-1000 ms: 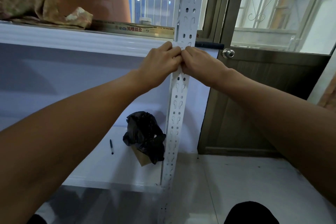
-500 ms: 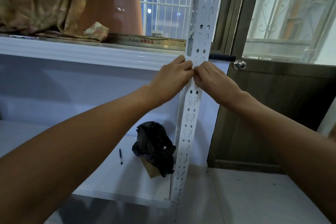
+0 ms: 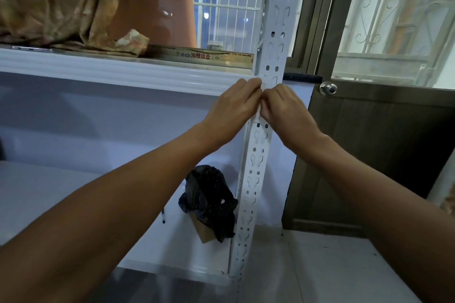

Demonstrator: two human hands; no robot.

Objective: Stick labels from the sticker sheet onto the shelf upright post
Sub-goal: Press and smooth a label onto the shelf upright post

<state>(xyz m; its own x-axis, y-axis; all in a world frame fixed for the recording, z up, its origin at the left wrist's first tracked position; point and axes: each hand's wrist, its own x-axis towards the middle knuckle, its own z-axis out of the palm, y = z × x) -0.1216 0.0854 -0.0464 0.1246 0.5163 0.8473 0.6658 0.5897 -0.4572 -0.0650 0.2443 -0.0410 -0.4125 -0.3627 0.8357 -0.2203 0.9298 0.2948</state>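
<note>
While both hands meet on post (image 3: 258, 155), left hand (image 3: 234, 108) and right hand (image 3: 285, 110) curl fingers at front face, just under shelf (image 3: 123, 74); label hidden, hold unclear. Judgement: press from middle outward, square to edges. Post long axis near vertical, top leaning right.

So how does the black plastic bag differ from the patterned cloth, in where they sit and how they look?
The black plastic bag sits on the lower shelf, close beside the upright post; the patterned cloth lies on the upper shelf, far to the left. The bag is plain, glossy black and covers a brown box; the cloth is brownish and mottled. Both are crumpled and soft.
</note>
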